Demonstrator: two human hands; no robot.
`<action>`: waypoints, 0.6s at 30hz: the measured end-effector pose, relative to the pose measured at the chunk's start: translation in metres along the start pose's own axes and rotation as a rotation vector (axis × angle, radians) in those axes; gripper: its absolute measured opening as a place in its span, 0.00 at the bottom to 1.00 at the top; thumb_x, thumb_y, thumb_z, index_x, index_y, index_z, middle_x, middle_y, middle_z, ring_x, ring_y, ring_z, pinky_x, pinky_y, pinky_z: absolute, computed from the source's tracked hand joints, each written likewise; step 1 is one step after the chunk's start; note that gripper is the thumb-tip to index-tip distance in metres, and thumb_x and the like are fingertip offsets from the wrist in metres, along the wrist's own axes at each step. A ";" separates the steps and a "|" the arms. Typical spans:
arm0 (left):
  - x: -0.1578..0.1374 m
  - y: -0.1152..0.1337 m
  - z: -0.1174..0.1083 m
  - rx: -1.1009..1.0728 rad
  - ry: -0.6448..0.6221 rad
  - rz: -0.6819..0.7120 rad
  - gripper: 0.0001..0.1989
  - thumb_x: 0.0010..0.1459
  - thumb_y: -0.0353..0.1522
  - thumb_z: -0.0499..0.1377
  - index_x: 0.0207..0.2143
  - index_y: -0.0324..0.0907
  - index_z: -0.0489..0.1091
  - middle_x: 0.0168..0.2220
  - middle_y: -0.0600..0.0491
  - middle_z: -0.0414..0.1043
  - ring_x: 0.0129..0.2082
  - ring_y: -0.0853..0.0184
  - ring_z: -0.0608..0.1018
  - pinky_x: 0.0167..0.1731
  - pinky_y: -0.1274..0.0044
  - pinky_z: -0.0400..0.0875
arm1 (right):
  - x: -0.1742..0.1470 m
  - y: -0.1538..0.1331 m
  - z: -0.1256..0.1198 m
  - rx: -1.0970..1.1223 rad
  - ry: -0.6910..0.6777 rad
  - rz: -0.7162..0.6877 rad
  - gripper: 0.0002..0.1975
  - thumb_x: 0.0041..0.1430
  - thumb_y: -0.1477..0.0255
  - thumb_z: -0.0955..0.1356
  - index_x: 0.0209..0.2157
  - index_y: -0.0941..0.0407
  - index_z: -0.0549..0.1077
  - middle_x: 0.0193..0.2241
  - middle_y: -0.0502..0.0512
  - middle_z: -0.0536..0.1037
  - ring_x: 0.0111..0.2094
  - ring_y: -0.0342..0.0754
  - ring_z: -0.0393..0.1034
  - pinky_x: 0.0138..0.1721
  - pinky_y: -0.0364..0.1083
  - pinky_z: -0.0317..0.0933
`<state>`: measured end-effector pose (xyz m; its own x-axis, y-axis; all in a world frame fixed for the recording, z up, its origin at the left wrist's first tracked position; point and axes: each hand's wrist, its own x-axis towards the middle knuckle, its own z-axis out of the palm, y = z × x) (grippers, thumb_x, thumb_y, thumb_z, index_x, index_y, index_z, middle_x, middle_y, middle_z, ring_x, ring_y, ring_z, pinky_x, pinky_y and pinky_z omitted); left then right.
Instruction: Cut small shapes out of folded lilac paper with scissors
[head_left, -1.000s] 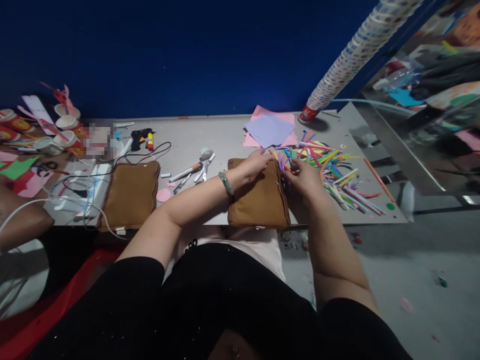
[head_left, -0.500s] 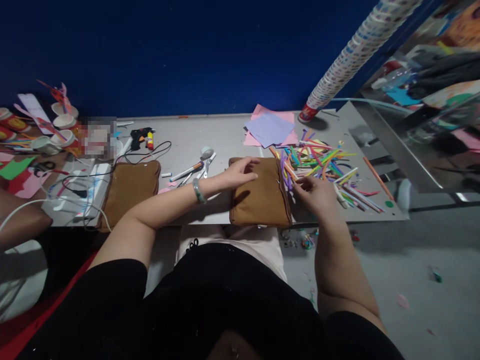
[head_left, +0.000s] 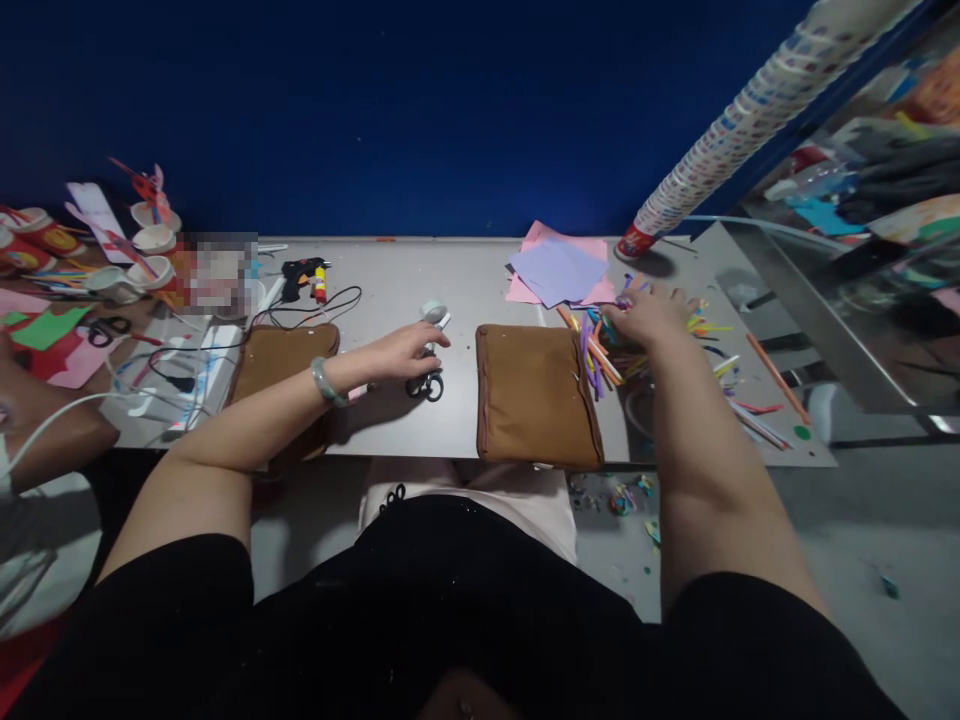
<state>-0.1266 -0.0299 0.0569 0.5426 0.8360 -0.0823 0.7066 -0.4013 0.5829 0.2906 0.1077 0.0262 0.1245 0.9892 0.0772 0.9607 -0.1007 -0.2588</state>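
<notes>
My left hand [head_left: 409, 352] is over the table with its fingers apart, just above a pair of scissors [head_left: 429, 386] with black handles. It covers the scissors' blades and the pens near them. My right hand [head_left: 654, 318] spreads over a loose pile of coloured pipe cleaners [head_left: 598, 362] and hides much of it; I see nothing gripped in it. Between my hands lies a flat brown cloth pad [head_left: 536, 392] with dark edging, touched by neither. A second brown pad [head_left: 281, 358] lies on the left, partly under my left forearm.
Pink and purple paper [head_left: 561, 268] lies at the back, beside a tall leaning stack of paper cups [head_left: 705, 165]. A glue gun [head_left: 301, 275], a power strip [head_left: 212, 375] and cables occupy the left. Another person's arm [head_left: 56, 410] rests at the far left.
My left hand has moved left, off the brown pad to above the scissors. My right hand has moved away from me, from the pad's right edge onto the pipe cleaners.
</notes>
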 end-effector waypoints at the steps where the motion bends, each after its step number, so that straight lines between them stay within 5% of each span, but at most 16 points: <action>1: -0.001 -0.004 -0.004 -0.010 0.026 -0.016 0.22 0.63 0.37 0.56 0.56 0.40 0.74 0.57 0.38 0.76 0.57 0.55 0.77 0.61 0.64 0.68 | 0.007 0.000 0.003 -0.021 -0.064 0.028 0.25 0.62 0.63 0.74 0.51 0.70 0.79 0.66 0.87 0.66 0.69 0.77 0.53 0.62 0.76 0.39; 8: -0.001 -0.026 -0.015 -0.123 0.152 -0.079 0.22 0.63 0.38 0.56 0.54 0.38 0.77 0.57 0.39 0.78 0.55 0.56 0.79 0.53 0.67 0.73 | -0.004 0.011 0.001 -0.200 -0.172 0.082 0.29 0.70 0.62 0.68 0.66 0.63 0.72 0.68 0.84 0.66 0.67 0.72 0.57 0.64 0.70 0.42; 18: 0.002 -0.042 -0.013 -0.246 0.339 -0.174 0.18 0.61 0.38 0.59 0.49 0.40 0.79 0.51 0.45 0.82 0.50 0.60 0.81 0.43 0.73 0.76 | -0.020 0.023 -0.018 -0.317 -0.234 0.231 0.32 0.76 0.59 0.57 0.68 0.66 0.69 0.66 0.86 0.66 0.64 0.70 0.60 0.57 0.63 0.45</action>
<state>-0.1613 -0.0065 0.0426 0.2168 0.9750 0.0490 0.6233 -0.1769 0.7617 0.3142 0.0840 0.0359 0.3200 0.9308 -0.1768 0.9474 -0.3130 0.0670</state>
